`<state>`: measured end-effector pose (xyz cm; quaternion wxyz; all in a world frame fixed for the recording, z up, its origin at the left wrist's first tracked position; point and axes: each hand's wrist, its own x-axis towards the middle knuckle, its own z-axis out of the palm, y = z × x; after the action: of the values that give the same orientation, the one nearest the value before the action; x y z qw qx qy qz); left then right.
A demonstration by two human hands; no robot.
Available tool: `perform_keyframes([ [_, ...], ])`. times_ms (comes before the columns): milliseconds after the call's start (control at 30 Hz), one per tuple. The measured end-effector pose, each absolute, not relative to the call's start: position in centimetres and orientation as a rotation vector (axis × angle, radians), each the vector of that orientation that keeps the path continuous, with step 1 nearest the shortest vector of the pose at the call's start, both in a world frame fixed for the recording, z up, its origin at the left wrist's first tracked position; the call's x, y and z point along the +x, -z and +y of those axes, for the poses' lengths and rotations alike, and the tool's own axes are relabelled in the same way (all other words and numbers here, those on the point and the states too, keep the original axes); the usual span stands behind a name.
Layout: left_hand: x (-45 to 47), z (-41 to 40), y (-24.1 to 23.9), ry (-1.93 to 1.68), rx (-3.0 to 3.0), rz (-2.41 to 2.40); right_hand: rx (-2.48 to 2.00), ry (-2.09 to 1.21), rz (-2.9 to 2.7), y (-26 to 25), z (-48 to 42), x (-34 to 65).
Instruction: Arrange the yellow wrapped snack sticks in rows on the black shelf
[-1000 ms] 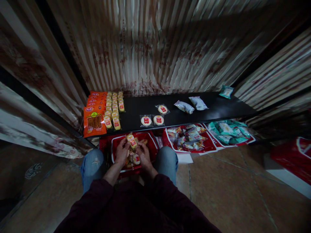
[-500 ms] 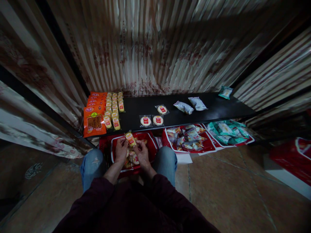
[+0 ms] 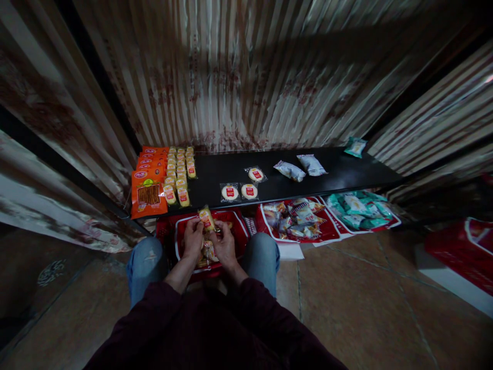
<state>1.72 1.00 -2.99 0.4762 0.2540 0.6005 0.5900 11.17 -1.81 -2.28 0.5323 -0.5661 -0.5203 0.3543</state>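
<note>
Both hands hold a small yellow-wrapped snack packet (image 3: 207, 220) with a red-and-white label, tilted above a red basket (image 3: 243, 241). My left hand (image 3: 192, 239) grips its left edge, thumb and fingers closed. My right hand (image 3: 225, 245) has its fingers closed at the packet's lower right side. Beneath them, more wrapped snacks (image 3: 209, 252) lie in the basket, partly hidden by the hands. Matching yellow packets (image 3: 181, 177) stand in rows on the black shelf (image 3: 215, 167), beside several orange snack bags (image 3: 149, 192).
Three round white crackers in clear wrap (image 3: 249, 191) and two white packets (image 3: 311, 165) lie on the shelf. A teal packet (image 3: 355, 147) sits at its right end. Below are baskets of white-and-orange packets (image 3: 302, 218) and teal packets (image 3: 354, 204). My knees (image 3: 262, 262) flank the near basket.
The packet stays between both hands above the basket and has turned slightly. My right hand's fingers have shifted a little; the view has moved slightly.
</note>
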Motion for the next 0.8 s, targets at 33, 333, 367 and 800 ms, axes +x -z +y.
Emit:
perform_keyframes([
  [33,1.7,0.9,2.9,-1.441,0.607,1.471,-1.353,-0.817,-1.260,2.3,-1.8,11.1],
  [333,1.9,0.6,1.8,-1.398,0.550,1.406,-1.393,-0.641,-1.419,2.3,-1.8,11.1],
  [367,1.9,0.6,1.7,-1.397,0.537,1.390,-1.396,-0.624,-1.438,2.3,-1.8,11.2],
  [800,2.1,0.5,1.0,-1.316,0.500,1.377,-1.442,-0.486,-1.627,1.3,-2.0,11.1],
])
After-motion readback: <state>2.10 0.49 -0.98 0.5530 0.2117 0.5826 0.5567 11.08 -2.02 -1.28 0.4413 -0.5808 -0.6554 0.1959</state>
